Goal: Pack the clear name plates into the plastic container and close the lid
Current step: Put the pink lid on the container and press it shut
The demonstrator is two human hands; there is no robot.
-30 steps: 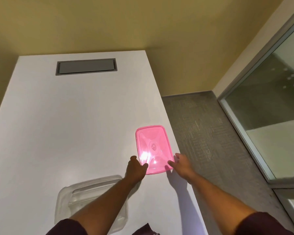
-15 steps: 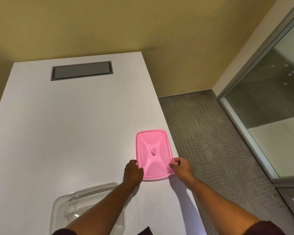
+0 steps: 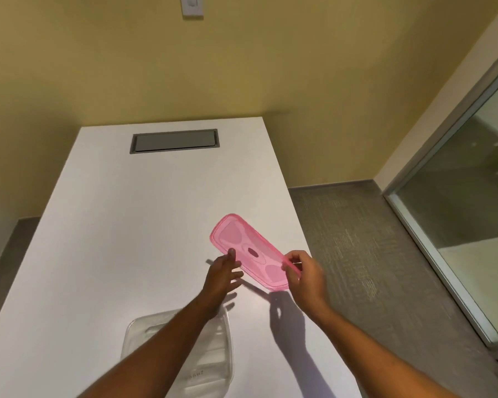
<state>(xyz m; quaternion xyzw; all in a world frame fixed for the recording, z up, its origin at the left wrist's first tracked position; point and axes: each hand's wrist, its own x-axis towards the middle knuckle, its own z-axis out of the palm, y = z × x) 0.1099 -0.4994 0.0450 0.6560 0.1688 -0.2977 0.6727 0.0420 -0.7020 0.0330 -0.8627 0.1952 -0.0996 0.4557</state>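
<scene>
A pink translucent lid is lifted off the white table and tilted steeply. My right hand pinches its near right edge. My left hand is at the lid's left edge with the fingers spread, and only a fingertip touches it. The clear plastic container sits near the table's front edge, partly hidden under my left forearm. Clear name plates lie inside it, hard to make out.
A grey recessed hatch is set in the far end of the table. The table's right edge drops to grey carpet. A glass partition stands at the right, and a yellow wall lies behind.
The lid lay flat on the table with both hands at its near corners. It has since been lifted and tilted, held by my right hand. My left hand has opened.
</scene>
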